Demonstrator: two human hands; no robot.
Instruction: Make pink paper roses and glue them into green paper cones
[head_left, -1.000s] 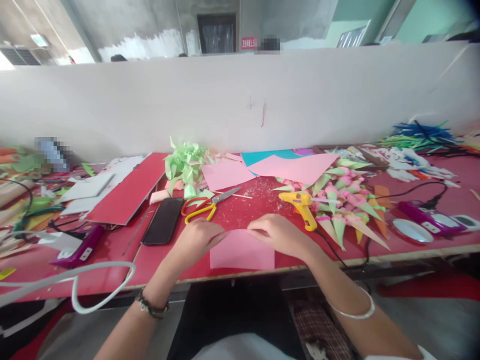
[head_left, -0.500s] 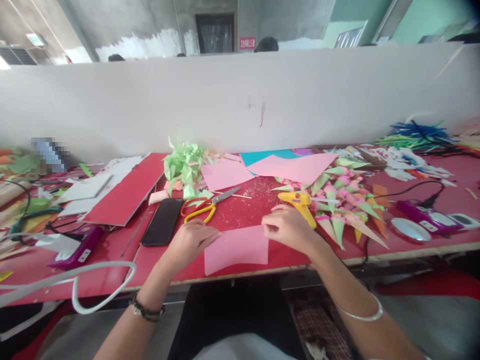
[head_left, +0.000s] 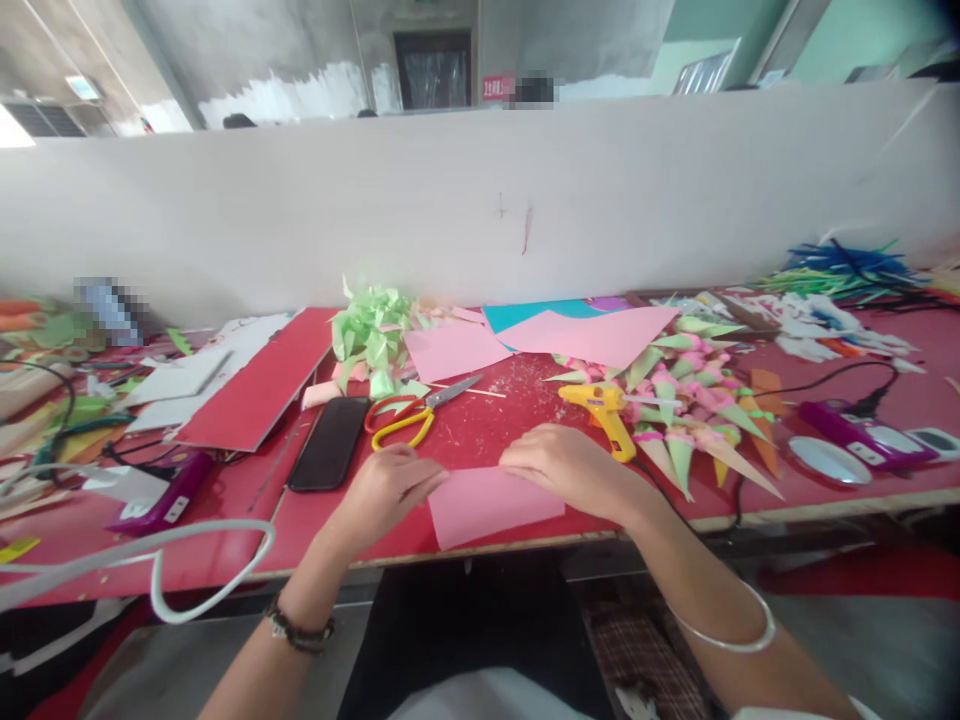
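Observation:
A rectangular sheet of pink paper point(head_left: 491, 512) lies near the front edge of the red table, between my hands. My left hand point(head_left: 390, 488) pinches its upper left corner, fingers closed. The fingers of my right hand point(head_left: 566, 470) are pressed together on its top edge, right of the middle. Just beyond my left hand are scissors point(head_left: 431, 408) with red and yellow handles, their blades pointing away to the right. A yellow hot glue gun point(head_left: 607, 415) rests beyond my right hand, a clear glue stick in its back.
Paper cones with pink and green parts point(head_left: 694, 390) are heaped at right. A black phone point(head_left: 328, 445), red board point(head_left: 259, 385) and curled green paper point(head_left: 371, 330) lie at left. Larger pink sheets point(head_left: 592, 335) are at the back. Purple power strips point(head_left: 862, 435) and a white cable point(head_left: 217, 527) flank the workspace.
My right hand has moved left along the paper's top edge, and more of the sheet's right side shows below it. The left hand keeps its pinch at the corner.

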